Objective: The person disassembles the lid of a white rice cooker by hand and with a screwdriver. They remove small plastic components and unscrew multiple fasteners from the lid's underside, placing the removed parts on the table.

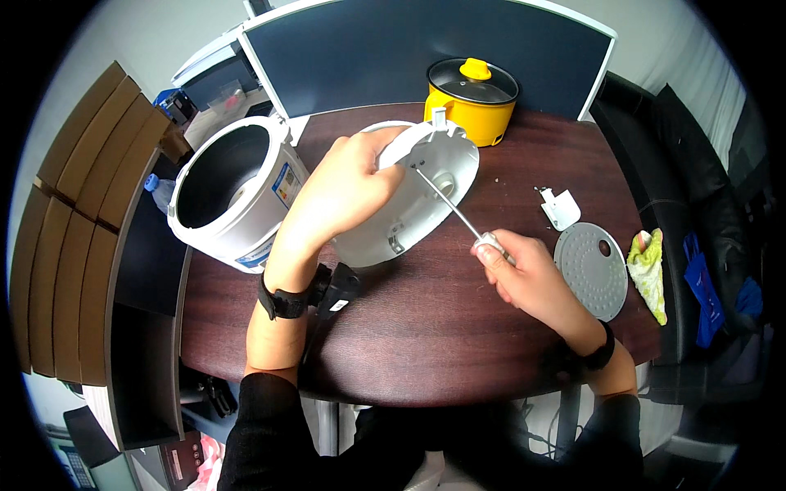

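Note:
My left hand (348, 184) grips the upper left edge of a white rice-cooker lid (377, 233), held tilted with its hollow underside toward me. A latch-like piece sticks up from its top edge. My right hand (524, 274) is closed around the handle of a screwdriver (450, 204), whose long shaft reaches into the lid, its tip at small holes or screws near the top. To the left stands the white cooker body (266, 229) with a dark inner pot. A small white plastic part (563, 211) and a round grey dimpled plate (589, 274) lie on the right.
A yellow pot (467, 119) with a glass lid stands at the back of the dark wooden table (434, 344), before a partition (360, 53). A green cloth (647, 274) lies at the right edge. Stacked cardboard boxes (74, 262) are at left, a black sofa (688, 164) at right.

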Motion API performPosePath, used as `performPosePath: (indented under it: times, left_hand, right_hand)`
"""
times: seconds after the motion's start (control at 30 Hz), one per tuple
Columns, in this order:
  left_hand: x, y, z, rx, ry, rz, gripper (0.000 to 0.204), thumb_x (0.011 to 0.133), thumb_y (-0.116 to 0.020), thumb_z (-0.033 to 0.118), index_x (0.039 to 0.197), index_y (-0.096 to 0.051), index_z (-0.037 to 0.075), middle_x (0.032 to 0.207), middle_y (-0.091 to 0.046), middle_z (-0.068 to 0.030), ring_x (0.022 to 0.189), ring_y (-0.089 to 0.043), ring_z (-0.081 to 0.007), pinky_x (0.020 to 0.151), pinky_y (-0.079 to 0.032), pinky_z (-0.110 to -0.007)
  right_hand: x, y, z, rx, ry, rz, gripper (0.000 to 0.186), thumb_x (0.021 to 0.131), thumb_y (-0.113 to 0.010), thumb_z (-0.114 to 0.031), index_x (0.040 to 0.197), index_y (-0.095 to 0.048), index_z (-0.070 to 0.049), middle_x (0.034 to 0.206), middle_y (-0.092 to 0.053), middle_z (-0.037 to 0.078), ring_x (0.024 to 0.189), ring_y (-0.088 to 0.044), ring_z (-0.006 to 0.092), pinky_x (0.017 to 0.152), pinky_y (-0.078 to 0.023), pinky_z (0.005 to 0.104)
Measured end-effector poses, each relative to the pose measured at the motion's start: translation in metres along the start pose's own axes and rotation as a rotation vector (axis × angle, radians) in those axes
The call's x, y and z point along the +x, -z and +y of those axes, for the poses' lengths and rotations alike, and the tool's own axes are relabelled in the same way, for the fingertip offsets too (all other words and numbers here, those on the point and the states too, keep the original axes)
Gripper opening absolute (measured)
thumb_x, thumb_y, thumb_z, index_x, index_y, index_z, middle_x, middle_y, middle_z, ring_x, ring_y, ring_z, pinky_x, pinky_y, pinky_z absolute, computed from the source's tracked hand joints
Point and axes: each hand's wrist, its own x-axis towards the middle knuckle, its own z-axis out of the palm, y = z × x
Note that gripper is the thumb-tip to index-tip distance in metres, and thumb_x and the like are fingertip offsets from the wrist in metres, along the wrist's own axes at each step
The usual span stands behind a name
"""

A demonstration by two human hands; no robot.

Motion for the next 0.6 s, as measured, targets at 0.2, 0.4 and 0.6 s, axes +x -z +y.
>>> performPosePath:
  times: [0.2, 0.4, 0.6]
  left_hand:
    - [0.001, -0.002, -0.004, -0.006, 0.035, 0.002, 0.044, 0.074, -0.043, 0.005, 0.116, -0.056, -0.001, 0.092, -0.066, -0.0137, 0.082, -0.062, -0.0171, 0.079, -0.047, -0.028]
    - [0.0, -0.003, 0.004, -0.004, 0.033, 0.0, 0.044, 0.074, -0.044, 0.005, 0.116, -0.056, -0.002, 0.091, -0.066, -0.0136, 0.082, -0.062, -0.0165, 0.078, -0.048, -0.028]
    - [-0.002, -0.004, 0.003, 0.003, 0.026, 0.009, 0.045, 0.074, -0.044, 0.006, 0.116, -0.056, -0.002, 0.091, -0.066, -0.0141, 0.082, -0.062, -0.0177, 0.078, -0.048, -0.029]
  right_hand:
    - [-0.004, -0.007, -0.013, -0.483, 0.186, 0.295, 0.025, 0.088, -0.057, -0.023, 0.084, -0.052, 0.001, 0.066, -0.061, 0.021, 0.064, -0.062, 0.0364, 0.054, -0.049, 0.0408]
    - [-0.013, -0.006, -0.028, -0.769, 0.128, 0.313, 0.025, 0.088, -0.058, -0.026, 0.083, -0.053, -0.002, 0.069, -0.061, 0.016, 0.059, -0.062, 0.0315, 0.051, -0.049, 0.0379]
    - [-0.012, 0.009, -0.028, -0.925, 0.23, 0.384, 0.024, 0.086, -0.061, -0.027, 0.084, -0.054, -0.004, 0.071, -0.059, 0.011, 0.054, -0.06, 0.0257, 0.048, -0.047, 0.0325]
